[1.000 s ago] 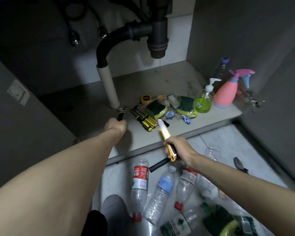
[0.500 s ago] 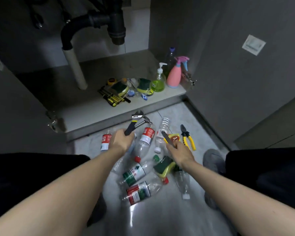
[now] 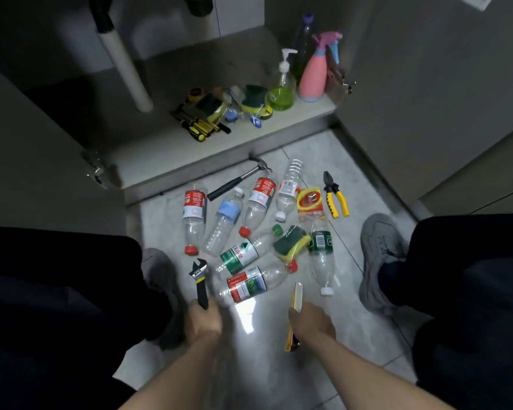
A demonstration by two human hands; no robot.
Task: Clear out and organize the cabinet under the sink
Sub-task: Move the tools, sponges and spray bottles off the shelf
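My left hand grips an adjustable wrench by its black handle, jaw pointing away from me, low over the floor tiles. My right hand holds a yellow utility knife, its silver tip pointing up. Several empty plastic bottles lie scattered on the floor in front of both hands. Farther back, the open cabinet floor carries yellow-black screwdrivers, sponges, a green soap pump bottle and a pink spray bottle.
A hammer, yellow-handled pliers, a red-yellow packet and a green-yellow sponge lie among the bottles. A white drain pipe stands in the cabinet. My knees and grey shoes flank the pile. Cabinet doors stand open on both sides.
Both hands have drawn back from the cabinet shelf toward me, carrying the wrench and the knife, and now sit low over the near floor. The view has tilted down.
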